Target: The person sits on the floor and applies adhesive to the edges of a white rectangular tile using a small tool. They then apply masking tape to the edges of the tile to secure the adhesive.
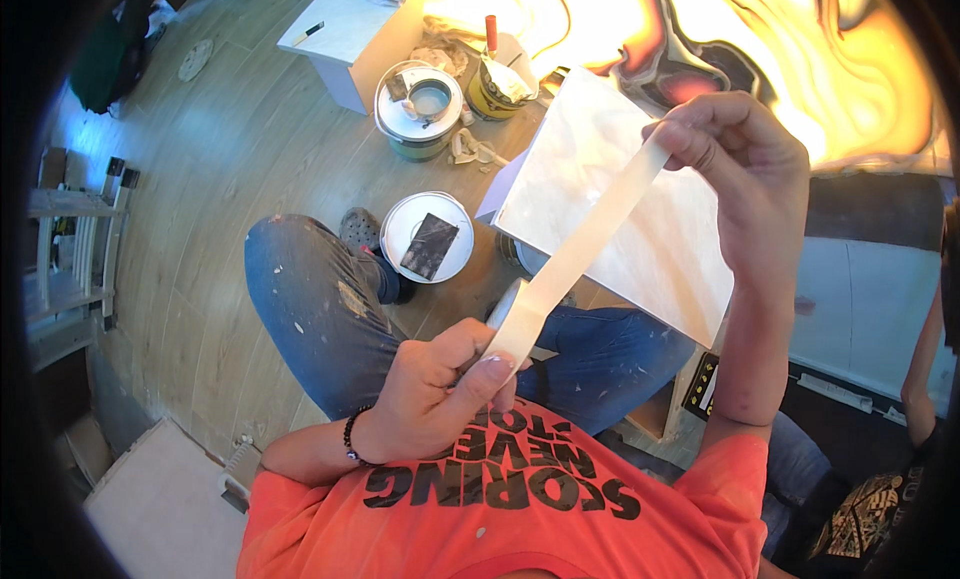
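Note:
My left hand [450, 384] is closed round a roll of masking tape [507, 305], low in front of my chest. A long pale strip of tape [592, 239] stretches from the roll up and to the right. Its free end is pinched between the thumb and fingers of my right hand [735, 154]. Behind the strip stands a white marble-patterned panel [560, 169], close to my knees and apart from the tape as far as I can tell. The roll is partly hidden by my left fingers and the strip.
A white-lidded bucket [398, 229] carries a dark flat piece [431, 247]. Beyond it stand an open-topped tin on a larger bucket [415, 134] and a red-handled tool [491, 37] in a pot. A glowing patterned panel [840, 69] fills the far right. Another person's arm [925, 369] shows right; a ladder [75, 249] stands left.

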Tool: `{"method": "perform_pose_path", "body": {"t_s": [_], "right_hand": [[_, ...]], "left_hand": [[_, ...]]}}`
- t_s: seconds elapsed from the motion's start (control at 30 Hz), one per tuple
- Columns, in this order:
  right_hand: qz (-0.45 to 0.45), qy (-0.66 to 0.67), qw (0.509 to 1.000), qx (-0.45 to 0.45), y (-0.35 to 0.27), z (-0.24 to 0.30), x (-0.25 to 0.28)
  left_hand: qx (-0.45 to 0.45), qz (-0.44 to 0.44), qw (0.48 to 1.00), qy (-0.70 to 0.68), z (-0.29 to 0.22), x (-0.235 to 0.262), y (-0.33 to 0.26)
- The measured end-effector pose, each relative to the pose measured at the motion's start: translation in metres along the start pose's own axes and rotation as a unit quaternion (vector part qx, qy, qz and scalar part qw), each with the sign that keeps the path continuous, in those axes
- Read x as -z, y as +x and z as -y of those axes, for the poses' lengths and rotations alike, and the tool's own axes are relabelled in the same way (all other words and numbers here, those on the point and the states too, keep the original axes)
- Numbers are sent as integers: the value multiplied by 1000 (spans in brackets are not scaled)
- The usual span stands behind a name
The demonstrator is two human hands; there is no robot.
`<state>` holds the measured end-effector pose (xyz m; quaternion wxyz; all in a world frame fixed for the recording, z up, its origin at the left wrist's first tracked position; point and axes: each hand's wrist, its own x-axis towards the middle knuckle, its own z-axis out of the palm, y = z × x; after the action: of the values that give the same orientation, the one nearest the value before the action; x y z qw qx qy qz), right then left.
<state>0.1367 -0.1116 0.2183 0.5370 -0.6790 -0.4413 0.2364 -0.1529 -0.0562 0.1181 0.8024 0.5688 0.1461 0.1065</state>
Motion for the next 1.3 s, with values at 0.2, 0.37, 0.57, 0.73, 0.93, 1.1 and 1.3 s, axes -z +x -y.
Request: {"method": "perform_pose_path", "body": {"t_s": [0.2,0.37,0.57,0.73,0.93,1.1,1.3], "right_hand": [[-38,-44,993,98,11,14,0],[-17,-95,991,92,31,-9,-2],[-64,-13,997,-45,44,-11,-6],[-28,-65,997,-28,49,-24,-6],[-28,-89,994,-50,62,-45,-3],[-30,-140,988,-57,73,-61,3],[-54,-98,992,-61,68,-63,-5]], "left_hand": [[160,-75,982,-61,17,12,-14],[148,-40,977,148,-7,21,6],[73,-50,969,232,-9,27,21],[-88,-104,938,319,-11,28,39],[-40,-38,960,275,-31,34,52],[141,-24,986,85,-30,33,61],[158,-35,985,-64,-3,28,51]]}}
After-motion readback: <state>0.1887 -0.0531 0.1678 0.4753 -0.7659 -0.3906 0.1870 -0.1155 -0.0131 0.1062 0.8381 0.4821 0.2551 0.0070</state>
